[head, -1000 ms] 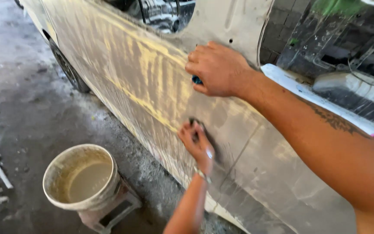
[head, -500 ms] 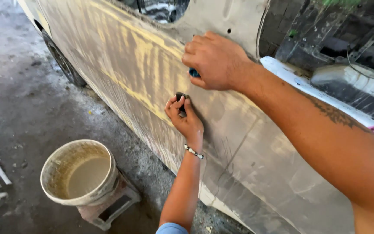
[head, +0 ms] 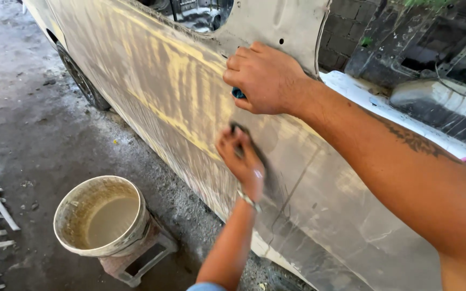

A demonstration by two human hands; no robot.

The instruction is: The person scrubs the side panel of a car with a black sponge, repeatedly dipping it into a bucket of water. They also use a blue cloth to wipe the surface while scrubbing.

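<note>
Two hands on the car panel (head: pixel 152 81), both busy sanding. The left hand (head: pixel 242 161) has slid back down and a little right from where it was half a second ago, now flat against the grey filler patch, fingers pressed together over a dark sanding sheet (head: pixel 238 129); only its top edge shows above the fingertips. The right hand (head: pixel 268 78) has barely shifted, still higher on the panel just below the window opening, curled shut around a small blue block (head: pixel 238 94) that peeks out under the knuckles. The up-then-down travel of the left hand reads as a rubbing stroke, so sanding looks mid-way, with yellow streaks left across the panel to the left. Bucket (head: pixel 101 215) of cloudy water sits on a small stand (head: pixel 141 258) on the floor, well apart from both hands. Car wheel (head: pixel 82 81) further back.
</note>
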